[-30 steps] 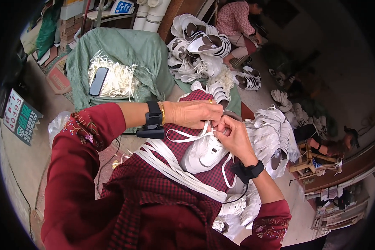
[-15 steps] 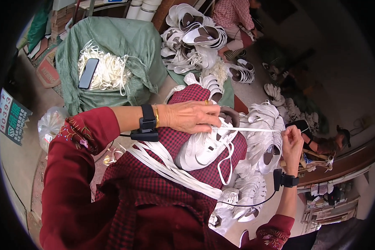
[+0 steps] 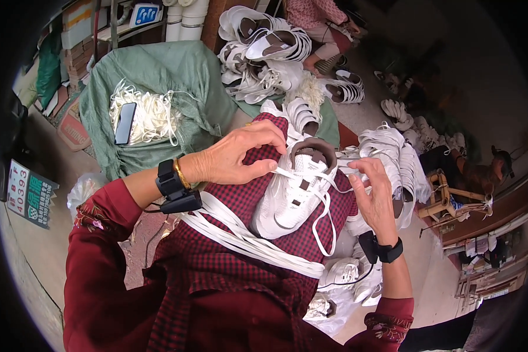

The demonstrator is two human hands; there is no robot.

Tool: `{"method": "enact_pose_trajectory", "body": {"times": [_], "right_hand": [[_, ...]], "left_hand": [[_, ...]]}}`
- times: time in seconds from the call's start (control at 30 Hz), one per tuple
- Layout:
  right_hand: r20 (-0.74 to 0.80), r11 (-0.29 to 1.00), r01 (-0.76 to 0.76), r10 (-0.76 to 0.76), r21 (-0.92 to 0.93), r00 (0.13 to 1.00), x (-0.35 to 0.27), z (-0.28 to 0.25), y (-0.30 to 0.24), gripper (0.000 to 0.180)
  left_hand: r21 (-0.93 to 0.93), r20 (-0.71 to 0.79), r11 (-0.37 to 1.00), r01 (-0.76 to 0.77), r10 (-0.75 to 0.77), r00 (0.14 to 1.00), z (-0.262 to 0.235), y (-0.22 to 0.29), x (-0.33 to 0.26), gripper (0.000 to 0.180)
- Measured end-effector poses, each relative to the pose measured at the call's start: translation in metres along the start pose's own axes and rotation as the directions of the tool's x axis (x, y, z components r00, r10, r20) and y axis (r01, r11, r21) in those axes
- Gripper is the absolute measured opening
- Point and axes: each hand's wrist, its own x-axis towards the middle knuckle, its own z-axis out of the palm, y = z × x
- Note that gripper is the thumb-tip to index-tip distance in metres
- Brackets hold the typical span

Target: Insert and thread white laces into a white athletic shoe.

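Observation:
A white sneaker (image 3: 280, 204) with a brown lining rests on the red-and-black checked cloth over my lap, its toe toward me. My left hand (image 3: 234, 155) is at the shoe's left side, thumb and fingers closing on a white shoelace (image 3: 290, 175) near the eyelets. On the other side my right hand (image 3: 374, 196) has bent fingers at the lace, beside the shoe's collar. A loose loop of lace hangs down the shoe's right side. A bundle of long white laces (image 3: 246, 240) lies across my lap, left of and below the shoe.
At the far left, a green sack-covered heap (image 3: 158, 64) bears cream laces (image 3: 152, 120) and a phone (image 3: 125, 124). White shoes (image 3: 270, 47) are piled at the back, with more shoes (image 3: 387, 158) at my right. A person (image 3: 320, 23) sits behind the pile. A wooden stool (image 3: 443, 196) stands far right.
My right hand has come in from the right toward the shoe, and the stretched lace has slackened. My left hand has shifted left off the shoe's top. The view has shifted slightly.

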Motion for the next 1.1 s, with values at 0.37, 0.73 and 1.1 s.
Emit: {"method": "enact_pose_trajectory", "body": {"times": [0.37,0.73,1.1], "right_hand": [[0.257,0.966,0.071,-0.136,0.247,0.957,0.008,0.019,-0.014,0.040],[0.388,0.943,-0.077,-0.058,0.322,0.920,0.011,0.018,0.008,0.048],[0.309,0.904,-0.061,-0.081,0.423,0.947,0.006,0.041,0.027,0.038]], "left_hand": [[0.151,0.028,0.977,-0.147,0.144,0.989,0.049,0.024,0.032,0.010],[0.203,0.029,0.979,0.025,-0.031,0.999,0.062,0.012,0.058,0.010],[0.138,0.347,0.989,0.054,-0.100,0.933,0.067,0.003,0.087,0.009]]}}
